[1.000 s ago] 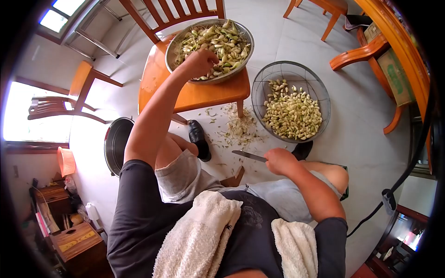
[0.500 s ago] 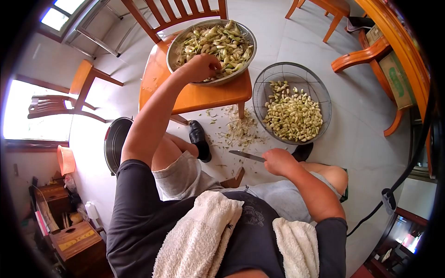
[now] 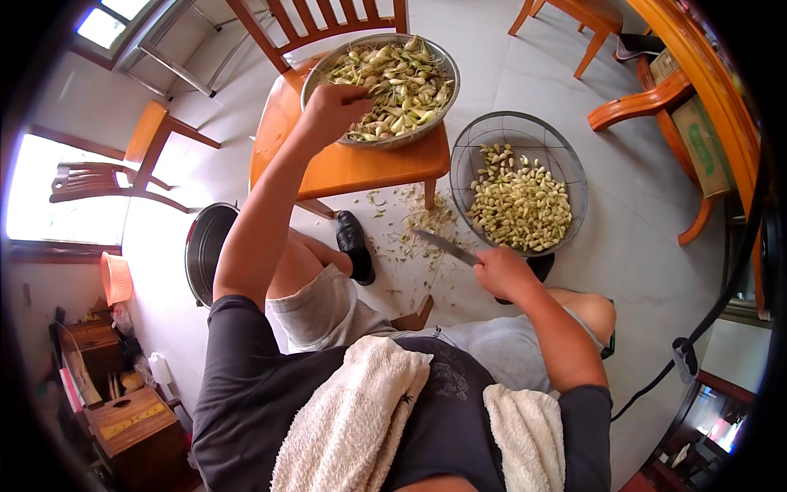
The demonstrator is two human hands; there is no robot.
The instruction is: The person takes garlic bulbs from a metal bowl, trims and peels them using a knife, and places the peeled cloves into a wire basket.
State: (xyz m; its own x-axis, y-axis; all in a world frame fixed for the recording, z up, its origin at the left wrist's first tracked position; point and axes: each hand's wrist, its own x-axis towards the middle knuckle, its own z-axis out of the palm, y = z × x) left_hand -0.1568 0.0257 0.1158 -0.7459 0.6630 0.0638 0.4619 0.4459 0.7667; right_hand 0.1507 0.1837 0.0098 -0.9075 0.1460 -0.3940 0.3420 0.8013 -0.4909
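Left hand: I have the left hand [image 3: 332,111] above the near left rim of the basin, fingers bent; I cannot tell whether they pinch anything.
Right hand: my right hand [image 3: 502,275] is closed around the handle of a knife [image 3: 447,247], its blade slanting toward the scraps [image 3: 434,220].
Rooted bulbs: piled in the basin [image 3: 399,143] on the chair seat [image 3: 357,170]. I judge them light, firm and perhaps slick-skinned; I would pinch one at its round body, since stems and roots look limp and tangled.
Trimmed bulbs: spread in the round basket [image 3: 541,138] on the floor; small, smooth, likely to roll and bruise under a hard grip.
Edges: basin rim and chair front sit below my left wrist; the basket rim is near my right hand.
Room: I have height over both vessels, and space between chair and lap.
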